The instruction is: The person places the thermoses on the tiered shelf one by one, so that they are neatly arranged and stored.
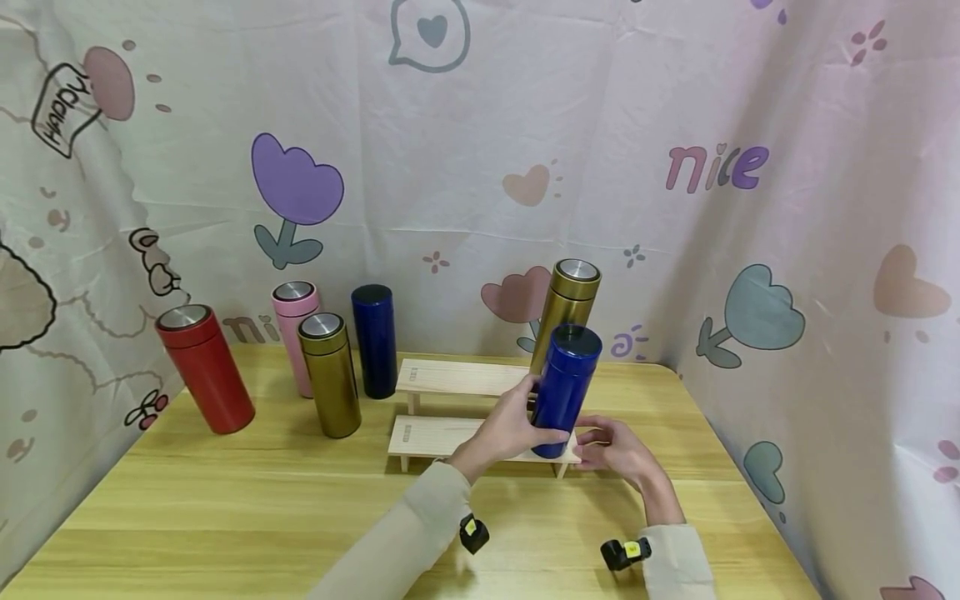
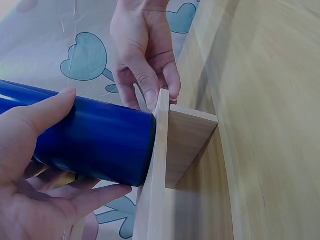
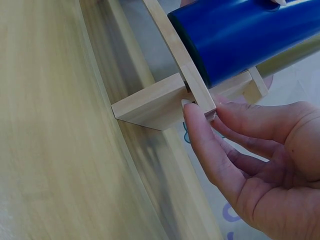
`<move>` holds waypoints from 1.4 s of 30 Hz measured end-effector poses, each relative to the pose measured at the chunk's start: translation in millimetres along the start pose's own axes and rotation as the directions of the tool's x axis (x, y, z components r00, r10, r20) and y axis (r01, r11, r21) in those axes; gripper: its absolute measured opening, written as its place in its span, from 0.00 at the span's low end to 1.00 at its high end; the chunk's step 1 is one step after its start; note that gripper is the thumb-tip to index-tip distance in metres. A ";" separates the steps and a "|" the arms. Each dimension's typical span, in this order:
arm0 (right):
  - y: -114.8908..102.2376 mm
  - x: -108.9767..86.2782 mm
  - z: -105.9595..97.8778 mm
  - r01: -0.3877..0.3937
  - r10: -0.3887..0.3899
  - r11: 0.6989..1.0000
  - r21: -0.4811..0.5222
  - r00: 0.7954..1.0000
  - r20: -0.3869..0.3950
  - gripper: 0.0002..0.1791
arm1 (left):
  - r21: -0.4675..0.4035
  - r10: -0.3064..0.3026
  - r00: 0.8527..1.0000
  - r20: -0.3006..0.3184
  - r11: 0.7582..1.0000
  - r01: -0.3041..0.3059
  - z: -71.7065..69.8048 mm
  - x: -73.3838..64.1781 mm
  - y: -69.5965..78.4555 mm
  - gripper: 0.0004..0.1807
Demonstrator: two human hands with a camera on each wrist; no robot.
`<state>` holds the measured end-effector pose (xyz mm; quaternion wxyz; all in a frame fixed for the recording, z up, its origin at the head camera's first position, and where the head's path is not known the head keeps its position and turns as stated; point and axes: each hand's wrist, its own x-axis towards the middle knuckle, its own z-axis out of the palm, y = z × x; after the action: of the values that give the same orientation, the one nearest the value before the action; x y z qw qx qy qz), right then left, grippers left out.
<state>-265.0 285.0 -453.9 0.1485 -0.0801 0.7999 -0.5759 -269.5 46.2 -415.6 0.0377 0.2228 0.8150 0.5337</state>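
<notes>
My left hand [image 1: 507, 427] grips a blue thermos flask [image 1: 570, 371] round its lower body, thumb on one side and fingers on the other. The flask stands at the right end of the lower tier of a small wooden two-step stand [image 1: 435, 435], its base touching or almost touching the board in the left wrist view. At that same end, my right hand [image 3: 265, 160] pinches the edge of the lower board [image 3: 192, 80] between thumb and fingers. Behind the blue flask, a gold flask [image 1: 572, 292] stands at the right end of the upper tier [image 1: 465, 377], its lower part hidden.
To the left on the wooden table [image 1: 225, 508] stand a red flask [image 1: 210, 375], a pink flask [image 1: 295, 312], another gold flask [image 1: 333, 383] and a dark blue flask [image 1: 375, 342]. A printed curtain [image 1: 450, 108] hangs behind the table and along its sides.
</notes>
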 end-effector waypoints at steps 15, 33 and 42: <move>-1.4 0.2 0.3 -0.020 0.020 1.000 -0.006 0.999 -0.027 0.32 | -0.001 0.017 1.000 -0.019 1.000 -0.017 2.6 1.0 -3.2 0.45; -1.6 0.9 0.6 -0.030 0.030 0.999 0.012 0.999 -0.021 0.32 | 0.012 0.033 0.999 -0.021 0.999 -0.032 -0.1 -2.8 -5.7 0.47; -1.3 -0.7 2.0 -0.013 0.013 1.000 0.023 1.000 -0.016 0.32 | -0.019 0.043 0.999 -0.016 0.999 -0.043 -9.0 -7.0 -7.4 0.46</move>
<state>-263.7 282.9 -453.2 0.1465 -0.0686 0.7950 -0.5846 -268.2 33.2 -419.5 0.0223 0.2357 0.8050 0.5441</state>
